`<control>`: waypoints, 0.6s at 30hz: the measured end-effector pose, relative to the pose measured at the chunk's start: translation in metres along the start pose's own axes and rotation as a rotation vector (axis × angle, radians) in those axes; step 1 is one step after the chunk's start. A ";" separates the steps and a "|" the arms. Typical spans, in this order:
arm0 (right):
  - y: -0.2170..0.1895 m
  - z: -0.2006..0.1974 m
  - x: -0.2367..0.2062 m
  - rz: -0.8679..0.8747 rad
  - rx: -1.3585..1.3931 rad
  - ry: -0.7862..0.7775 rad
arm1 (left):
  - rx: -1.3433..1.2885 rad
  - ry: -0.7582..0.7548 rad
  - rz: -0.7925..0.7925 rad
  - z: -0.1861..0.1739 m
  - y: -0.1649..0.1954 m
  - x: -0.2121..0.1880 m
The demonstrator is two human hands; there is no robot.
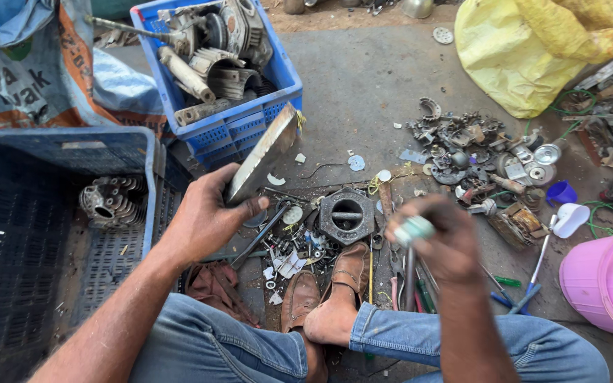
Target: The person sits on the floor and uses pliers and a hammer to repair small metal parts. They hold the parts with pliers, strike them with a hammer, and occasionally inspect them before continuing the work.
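Note:
My left hand point(206, 216) grips the lower end of a flat grey metal plate point(264, 154), which tilts up toward the blue crate of engine parts point(230, 131). My right hand point(443, 237) is closed around the pale handle of a tool point(413, 230); its shaft points down past my knee. Between the hands, on the ground, lies a dark hexagonal metal part point(347, 215) among small scraps. My bare foot point(335, 312) rests on a brown sandal point(349, 268); my legs are in jeans.
A dark blue crate point(8, 234) at left holds a finned cylinder part point(111, 200). A heap of metal scrap point(473, 152) lies at right, with a yellow sack point(526, 50), a pink bucket point(608, 280) and printed sacks point(30, 71) around.

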State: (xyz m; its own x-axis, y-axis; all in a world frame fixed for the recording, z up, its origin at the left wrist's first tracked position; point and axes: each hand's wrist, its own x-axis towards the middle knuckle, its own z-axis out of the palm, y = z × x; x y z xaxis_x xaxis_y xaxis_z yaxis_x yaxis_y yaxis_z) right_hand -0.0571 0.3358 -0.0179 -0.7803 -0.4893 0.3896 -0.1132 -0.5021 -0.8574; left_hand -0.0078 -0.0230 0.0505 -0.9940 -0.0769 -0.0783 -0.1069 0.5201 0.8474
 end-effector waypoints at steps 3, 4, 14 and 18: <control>-0.051 -0.001 0.002 -0.161 0.087 -0.312 | -0.078 0.016 -0.015 0.000 -0.002 0.002; -0.067 -0.001 0.005 -0.218 0.114 -0.415 | -0.113 0.018 -0.026 0.000 -0.002 0.003; -0.064 0.023 0.015 -0.286 0.147 -0.347 | -0.138 0.062 -0.042 0.001 -0.007 0.003; -0.086 0.017 0.013 -0.264 -0.001 -0.627 | -0.138 0.056 -0.036 0.002 -0.009 0.005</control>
State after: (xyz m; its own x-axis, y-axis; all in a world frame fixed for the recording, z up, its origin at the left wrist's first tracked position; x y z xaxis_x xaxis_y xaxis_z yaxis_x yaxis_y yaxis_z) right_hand -0.0468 0.3605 0.0670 -0.2226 -0.6712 0.7071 -0.2521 -0.6610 -0.7067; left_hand -0.0116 -0.0269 0.0413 -0.9863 -0.1422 -0.0838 -0.1342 0.3949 0.9089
